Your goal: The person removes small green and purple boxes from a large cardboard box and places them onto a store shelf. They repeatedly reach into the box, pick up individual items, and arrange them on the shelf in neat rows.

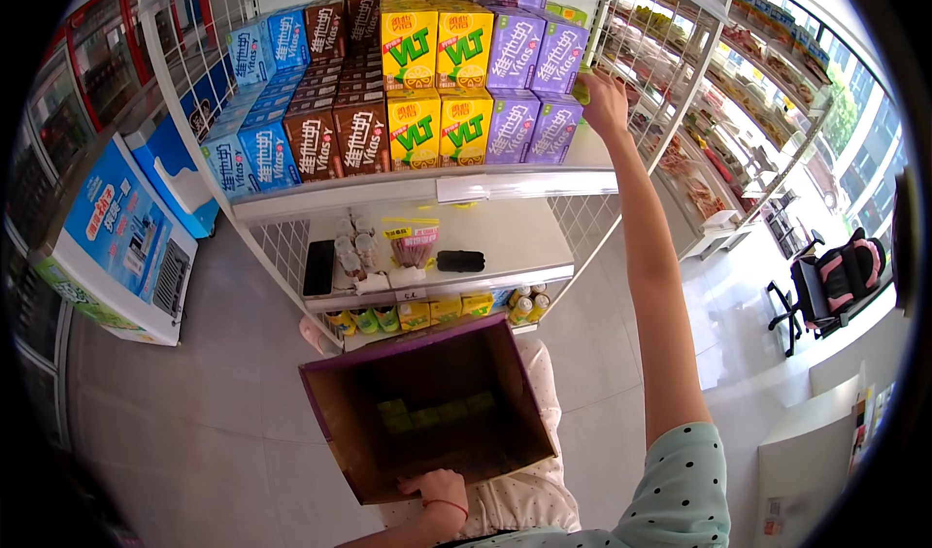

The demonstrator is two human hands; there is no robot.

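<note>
My left hand [435,488] grips the near rim of an open cardboard box [429,344] resting against my lap. Several small green drink cartons [435,415] lie at the bottom of its dark inside. My right hand [606,102] reaches out to the right end of the upper shelf, its fingers around a green carton [582,88] that is mostly hidden. Just left of that hand stand stacked purple Vitasoy cartons [557,53]. Yellow VLT lemon tea cartons [410,45], brown Vitasoy cartons [362,137] and blue Vitasoy cartons [268,151] fill the shelf further left.
On the lower shelf [510,228] are a black phone [319,268], a black case [460,260] and a snack bag [413,246]. Cans [539,306] stand beneath. A freezer [120,235] is at left; snack racks [713,162] and an office chair [830,278] are at right.
</note>
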